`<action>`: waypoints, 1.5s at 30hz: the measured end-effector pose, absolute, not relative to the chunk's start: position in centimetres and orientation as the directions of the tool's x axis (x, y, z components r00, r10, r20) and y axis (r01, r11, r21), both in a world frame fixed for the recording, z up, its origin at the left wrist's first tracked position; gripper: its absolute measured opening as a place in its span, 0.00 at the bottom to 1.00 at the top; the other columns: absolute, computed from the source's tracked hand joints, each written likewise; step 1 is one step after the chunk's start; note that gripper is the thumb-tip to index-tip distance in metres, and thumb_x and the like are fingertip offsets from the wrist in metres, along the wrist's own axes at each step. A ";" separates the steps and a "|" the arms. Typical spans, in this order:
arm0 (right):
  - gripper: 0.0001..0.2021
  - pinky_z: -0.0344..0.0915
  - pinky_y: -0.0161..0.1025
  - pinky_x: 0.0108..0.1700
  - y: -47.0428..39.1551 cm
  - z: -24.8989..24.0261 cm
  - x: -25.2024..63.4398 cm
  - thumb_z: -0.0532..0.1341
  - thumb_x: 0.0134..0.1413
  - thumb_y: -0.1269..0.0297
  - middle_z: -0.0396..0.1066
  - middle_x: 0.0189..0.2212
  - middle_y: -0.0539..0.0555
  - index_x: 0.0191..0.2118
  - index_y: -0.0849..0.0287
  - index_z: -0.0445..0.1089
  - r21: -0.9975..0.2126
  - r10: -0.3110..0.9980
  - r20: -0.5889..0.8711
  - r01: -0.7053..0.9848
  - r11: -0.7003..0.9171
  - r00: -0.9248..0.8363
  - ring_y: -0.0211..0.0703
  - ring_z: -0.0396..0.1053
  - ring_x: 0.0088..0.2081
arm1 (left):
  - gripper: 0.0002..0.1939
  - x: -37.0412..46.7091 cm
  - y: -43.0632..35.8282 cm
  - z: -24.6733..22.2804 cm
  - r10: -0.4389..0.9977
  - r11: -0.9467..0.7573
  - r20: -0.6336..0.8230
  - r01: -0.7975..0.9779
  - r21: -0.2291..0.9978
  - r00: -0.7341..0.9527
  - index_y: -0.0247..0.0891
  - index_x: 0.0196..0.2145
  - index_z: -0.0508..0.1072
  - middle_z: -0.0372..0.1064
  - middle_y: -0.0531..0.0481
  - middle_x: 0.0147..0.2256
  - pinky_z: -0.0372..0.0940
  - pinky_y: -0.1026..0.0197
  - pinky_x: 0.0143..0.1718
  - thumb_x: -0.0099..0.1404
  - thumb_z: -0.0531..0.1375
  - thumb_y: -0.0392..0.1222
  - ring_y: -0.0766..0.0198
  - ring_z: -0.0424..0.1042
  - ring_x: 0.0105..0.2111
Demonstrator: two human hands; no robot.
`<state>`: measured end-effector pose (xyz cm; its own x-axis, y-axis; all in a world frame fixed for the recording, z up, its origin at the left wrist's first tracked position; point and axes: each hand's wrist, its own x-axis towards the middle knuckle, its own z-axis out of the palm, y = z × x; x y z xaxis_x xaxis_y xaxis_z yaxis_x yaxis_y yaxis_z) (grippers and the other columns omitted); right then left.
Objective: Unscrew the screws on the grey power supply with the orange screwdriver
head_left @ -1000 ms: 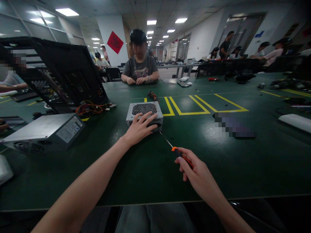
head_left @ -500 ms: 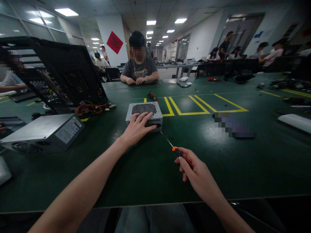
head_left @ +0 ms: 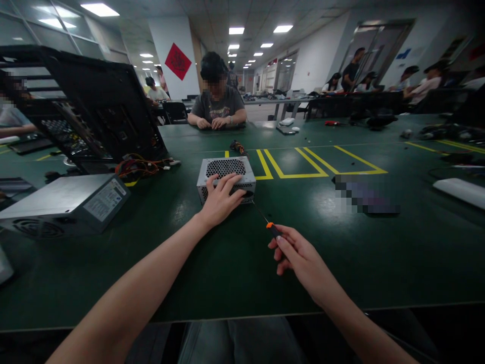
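Note:
A grey metal computer power supply with a honeycomb vent on top sits on the green table in front of me. My left hand grips its near edge, fingers spread over the top and front, thumb by the dark socket at the front right. Part of the near face is hidden behind that hand. Between the fingers and thumb of my right hand is a screwdriver with an orange and black handle. Its thin shaft points up and left, the tip at the power supply's lower right front corner; contact is hard to make out.
Left of me lie a second power supply, a bundle of coloured cables and a black computer case. Yellow tape marks the table. A person sits opposite. A blurred-out flat object lies to the right.
My right hand and the screwdriver have shifted slightly up and left. The left hand has moved a little to the right along the power supply's front, its fingers more bent.

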<state>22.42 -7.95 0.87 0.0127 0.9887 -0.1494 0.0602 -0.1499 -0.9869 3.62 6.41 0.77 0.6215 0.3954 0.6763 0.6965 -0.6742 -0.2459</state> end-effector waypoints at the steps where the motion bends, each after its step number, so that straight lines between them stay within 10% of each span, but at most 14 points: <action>1: 0.20 0.65 0.34 0.22 -7.9 1.0 22.3 0.54 0.53 0.55 0.63 0.32 0.52 0.49 0.60 0.59 -0.986 0.987 -0.161 0.034 -0.162 0.012 0.37 0.62 0.29 | 0.09 3.6 6.4 0.8 0.388 -0.675 0.678 0.693 -0.252 0.625 0.43 0.41 0.69 0.59 0.42 0.55 0.45 0.41 0.52 0.63 0.55 0.39 0.52 0.55 0.56; 45: 0.17 0.62 0.33 0.23 -7.6 1.5 21.6 0.58 0.50 0.57 0.65 0.31 0.52 0.45 0.59 0.63 -0.960 0.968 -0.237 -0.175 -0.220 0.079 0.36 0.62 0.28 | 0.10 3.5 6.3 0.6 0.328 -0.660 0.698 0.683 -0.313 0.637 0.45 0.41 0.70 0.61 0.44 0.54 0.49 0.45 0.47 0.65 0.52 0.37 0.55 0.57 0.55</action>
